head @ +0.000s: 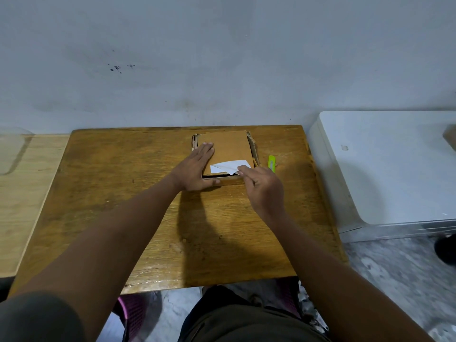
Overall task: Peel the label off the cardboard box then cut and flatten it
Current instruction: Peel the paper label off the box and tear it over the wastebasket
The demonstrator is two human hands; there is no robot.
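A low brown cardboard box (229, 149) lies on the wooden table (138, 193) near its far edge. A white label (225, 166) sits on the box's near right part, its right corner lifted and folded back. My right hand (264, 191) pinches that lifted corner between thumb and fingers. My left hand (197, 169) lies flat, fingers together, pressing on the box's left side. A lime-green utility knife (271, 163) rests on the table just right of the box.
A grey wall stands right behind the table. A white appliance (385, 169) is close on the right, a lighter wooden surface (22, 193) on the left. My lap and a purple stool (133, 314) are below the table's near edge.
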